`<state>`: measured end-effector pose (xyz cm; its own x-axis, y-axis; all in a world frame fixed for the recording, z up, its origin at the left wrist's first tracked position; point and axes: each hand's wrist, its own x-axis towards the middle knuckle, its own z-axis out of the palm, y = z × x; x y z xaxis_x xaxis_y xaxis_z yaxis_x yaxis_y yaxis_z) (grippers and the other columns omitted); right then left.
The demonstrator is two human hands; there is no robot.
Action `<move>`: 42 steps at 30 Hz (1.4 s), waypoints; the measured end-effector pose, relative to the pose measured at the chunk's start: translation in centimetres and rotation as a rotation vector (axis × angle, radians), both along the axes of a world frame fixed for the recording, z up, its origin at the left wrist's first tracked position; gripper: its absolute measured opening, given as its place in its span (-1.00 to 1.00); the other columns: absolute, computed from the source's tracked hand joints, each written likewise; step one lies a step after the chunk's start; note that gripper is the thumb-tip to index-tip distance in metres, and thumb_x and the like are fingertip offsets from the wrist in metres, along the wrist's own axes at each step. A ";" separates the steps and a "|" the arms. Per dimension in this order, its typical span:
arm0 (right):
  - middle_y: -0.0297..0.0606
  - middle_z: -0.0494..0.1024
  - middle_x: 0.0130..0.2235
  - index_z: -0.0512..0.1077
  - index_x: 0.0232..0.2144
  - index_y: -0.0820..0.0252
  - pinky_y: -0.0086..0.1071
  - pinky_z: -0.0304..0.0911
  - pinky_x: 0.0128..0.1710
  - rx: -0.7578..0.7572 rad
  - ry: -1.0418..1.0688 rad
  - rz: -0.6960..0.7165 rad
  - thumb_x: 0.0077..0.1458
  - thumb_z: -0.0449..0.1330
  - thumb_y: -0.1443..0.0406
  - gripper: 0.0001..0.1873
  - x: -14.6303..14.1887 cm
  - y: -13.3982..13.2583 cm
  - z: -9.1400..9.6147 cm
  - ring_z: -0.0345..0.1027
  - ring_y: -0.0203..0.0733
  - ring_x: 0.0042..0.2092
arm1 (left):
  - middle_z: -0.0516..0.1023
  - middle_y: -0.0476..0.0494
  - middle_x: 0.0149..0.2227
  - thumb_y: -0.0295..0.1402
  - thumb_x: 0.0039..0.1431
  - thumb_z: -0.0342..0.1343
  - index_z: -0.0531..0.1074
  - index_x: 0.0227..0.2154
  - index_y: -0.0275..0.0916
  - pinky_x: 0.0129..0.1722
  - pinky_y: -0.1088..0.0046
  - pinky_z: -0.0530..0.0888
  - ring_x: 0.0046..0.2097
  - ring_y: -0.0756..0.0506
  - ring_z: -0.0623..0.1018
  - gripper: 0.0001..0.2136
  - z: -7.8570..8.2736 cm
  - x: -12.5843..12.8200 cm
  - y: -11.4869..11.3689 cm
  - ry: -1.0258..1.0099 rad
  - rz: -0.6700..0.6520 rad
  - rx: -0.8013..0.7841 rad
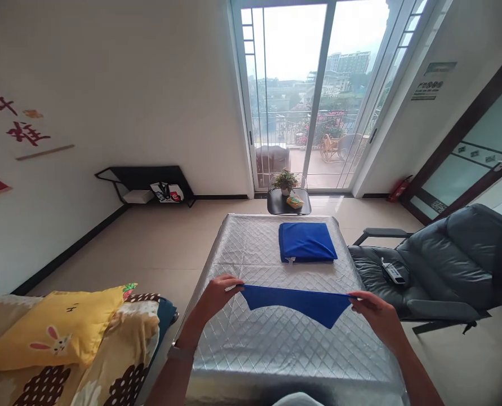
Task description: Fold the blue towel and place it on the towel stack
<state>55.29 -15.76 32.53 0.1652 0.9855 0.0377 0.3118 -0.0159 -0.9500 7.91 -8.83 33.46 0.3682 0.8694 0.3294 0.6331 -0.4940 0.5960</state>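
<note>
While left hand (216, 294), right hand (372, 316) stretch blue cloth (305, 302), wall sign (428, 90) unreadable

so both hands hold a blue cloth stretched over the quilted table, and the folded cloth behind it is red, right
Not quite. The head view shows the folded cloth is blue, not red. The rest stands: the left hand and right hand hold the stretched cloth, also blue, over the quilted table.
</note>
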 end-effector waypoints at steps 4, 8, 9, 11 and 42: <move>-0.14 0.67 -0.27 0.61 -0.30 0.13 -0.26 0.51 -0.15 -0.010 0.060 -0.023 -0.18 0.43 -0.08 -0.51 -0.2 -0.5 0.7 0.59 -0.01 -0.23 | 0.67 -0.07 -0.27 -0.18 0.22 0.21 0.64 -0.27 -0.12 -0.17 0.41 0.55 -0.24 -0.09 0.64 -0.82 0.4 1.2 -0.5 -0.018 0.041 -0.082; -0.16 0.67 -0.34 0.62 -0.36 0.12 -0.26 0.52 -0.22 -0.025 0.027 -0.026 -0.21 0.44 -0.10 -0.52 -0.5 -1.4 0.3 0.58 -0.01 -0.29 | 0.68 -0.05 -0.28 -0.17 0.17 0.21 0.64 -0.31 -0.14 -0.17 0.40 0.54 -0.24 -0.10 0.63 -0.81 0.6 1.9 -1.6 -0.031 0.060 -0.196; -0.17 0.67 -0.36 0.62 -0.39 0.12 -0.27 0.52 -0.24 -0.023 0.015 -0.031 -0.20 0.43 -0.11 -0.52 -0.5 -1.7 0.2 0.58 -0.01 -0.31 | 0.68 -0.04 -0.29 -0.17 0.16 0.22 0.64 -0.32 -0.14 -0.17 0.40 0.54 -0.25 -0.10 0.63 -0.81 0.6 1.9 -2.0 -0.034 0.067 -0.223; -0.18 0.67 -0.38 0.62 -0.41 0.10 -0.27 0.52 -0.26 -0.012 -0.017 -0.040 -0.19 0.41 -0.14 -0.52 -0.4 -2.3 0.1 0.58 -0.02 -0.33 | 0.68 -0.03 -0.31 -0.18 0.12 0.24 0.65 -0.35 -0.13 -0.18 0.41 0.53 -0.26 -0.10 0.63 -0.82 0.9 1.8 -2.7 -0.033 0.086 -0.271; -0.26 0.64 -0.43 0.66 -0.44 -0.03 -0.42 0.45 -0.43 0.212 -0.209 0.039 -0.02 0.30 -0.16 -0.59 1.8 -7.5 2.0 0.48 -0.17 -0.48 | 0.64 -0.14 -0.38 -0.09 -0.07 0.34 0.64 -0.44 -0.20 -0.37 0.38 0.53 -0.43 -0.11 0.55 -0.73 2.9 1.7 -8.2 -0.367 0.192 -0.498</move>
